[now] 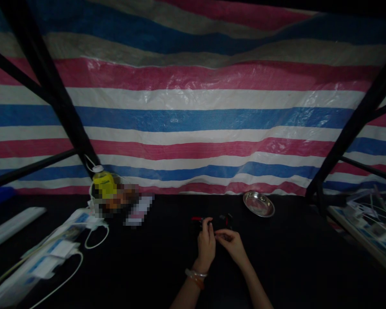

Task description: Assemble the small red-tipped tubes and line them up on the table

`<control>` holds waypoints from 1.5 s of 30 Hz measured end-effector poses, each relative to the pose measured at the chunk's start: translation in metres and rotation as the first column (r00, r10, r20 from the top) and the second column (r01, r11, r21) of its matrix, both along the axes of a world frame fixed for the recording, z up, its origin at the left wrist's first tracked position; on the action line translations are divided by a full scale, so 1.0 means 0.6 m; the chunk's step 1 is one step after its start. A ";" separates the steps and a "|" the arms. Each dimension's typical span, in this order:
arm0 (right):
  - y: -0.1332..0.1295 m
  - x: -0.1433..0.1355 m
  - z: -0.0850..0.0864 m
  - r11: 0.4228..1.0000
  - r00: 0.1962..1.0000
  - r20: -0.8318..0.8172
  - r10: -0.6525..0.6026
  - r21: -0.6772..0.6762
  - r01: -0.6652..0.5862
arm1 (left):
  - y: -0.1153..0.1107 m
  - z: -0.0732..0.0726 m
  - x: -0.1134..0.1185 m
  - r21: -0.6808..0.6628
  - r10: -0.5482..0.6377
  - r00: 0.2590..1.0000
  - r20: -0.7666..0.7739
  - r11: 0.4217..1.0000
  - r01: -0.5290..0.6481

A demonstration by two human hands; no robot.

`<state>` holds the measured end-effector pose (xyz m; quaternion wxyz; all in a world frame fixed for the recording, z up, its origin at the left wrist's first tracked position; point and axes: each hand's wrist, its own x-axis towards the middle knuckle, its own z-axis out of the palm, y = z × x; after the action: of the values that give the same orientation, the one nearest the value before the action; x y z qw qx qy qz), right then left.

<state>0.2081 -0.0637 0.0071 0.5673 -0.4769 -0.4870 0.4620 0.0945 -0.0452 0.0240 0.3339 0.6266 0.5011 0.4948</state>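
Observation:
Over the black table, my left hand (206, 245) is raised with its fingers together around something small and dark that I cannot make out. My right hand (234, 245) meets it from the right, thumb and forefinger pinched close to the left palm; whatever sits between those fingertips is too small to name. A small red-and-black object (197, 219) shows just left of my left fingertips. Beyond my right hand lies another small dark item with a red part (227, 219). Dim light blurs the details of both.
A round shiny metal dish (259, 204) stands at the back right. To the left are a yellow bottle (105, 182), white power strips (48, 257) and loose white cables (73, 270). A striped tarp (193, 120) hangs behind, between black frame posts (350, 122).

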 end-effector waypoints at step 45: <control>0.002 -0.008 0.004 0.988 0.984 -0.092 -0.155 -0.035 0.153 | -0.015 0.035 -0.158 0.198 -0.040 0.822 -0.568 0.963 0.184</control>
<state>0.2032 -0.0626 0.0098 0.6172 -0.4986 -0.4146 0.4456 -0.0003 -0.0543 0.0447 0.1215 0.8085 0.4741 0.3268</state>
